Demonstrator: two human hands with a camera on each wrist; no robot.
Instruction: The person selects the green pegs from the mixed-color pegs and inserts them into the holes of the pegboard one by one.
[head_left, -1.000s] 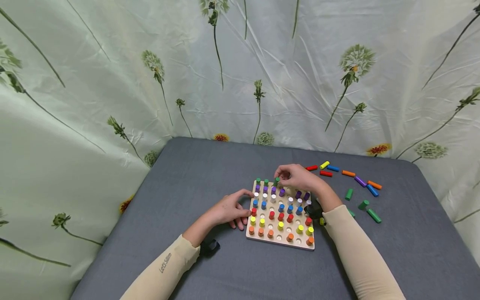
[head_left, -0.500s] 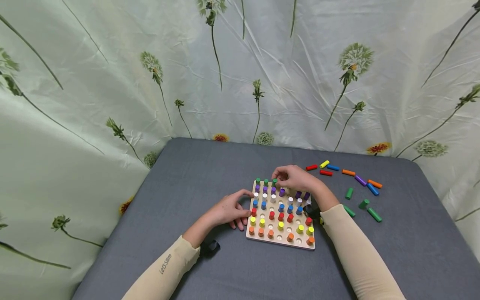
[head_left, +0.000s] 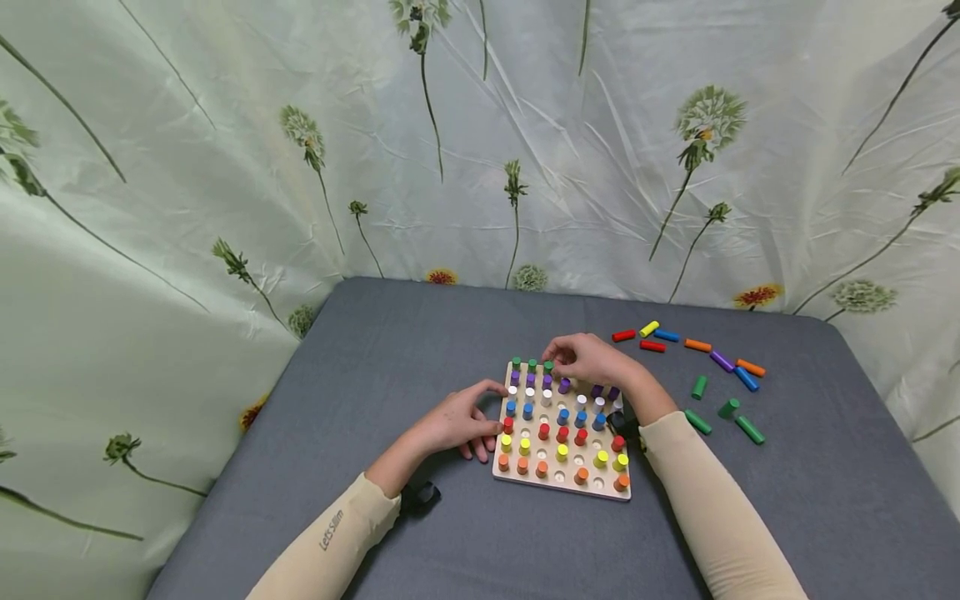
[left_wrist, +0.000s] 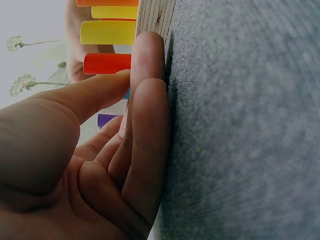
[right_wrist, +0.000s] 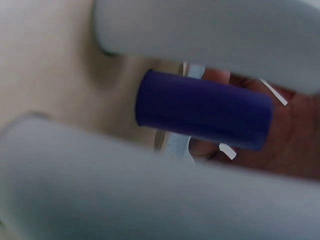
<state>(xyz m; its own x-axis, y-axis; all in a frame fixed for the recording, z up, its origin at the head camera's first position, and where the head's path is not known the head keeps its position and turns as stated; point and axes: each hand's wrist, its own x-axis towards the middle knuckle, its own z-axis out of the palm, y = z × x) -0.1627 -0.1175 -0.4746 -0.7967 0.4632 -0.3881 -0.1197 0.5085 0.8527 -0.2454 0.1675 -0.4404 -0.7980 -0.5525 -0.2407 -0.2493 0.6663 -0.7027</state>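
A wooden pegboard holds rows of upright coloured pegs, with some holes bare. At its left edge my left hand grips the board, thumb on top beside a red peg and fingers along the side. Over the back row, my right hand pinches a green peg, which stands third from the left beside two other green pegs. My fingers partly hide it and the holes to its right. Close up in the right wrist view are a purple peg and blurred pale pegs.
Loose green pegs lie to the right of the board; one green peg appears upright. Farther back are scattered red, yellow, blue, orange and purple pegs. A flowered curtain hangs behind the grey table.
My right hand has shifted slightly left and down with the green peg, which now sits lower, in line with the back row. My left hand stays on the board's edge.
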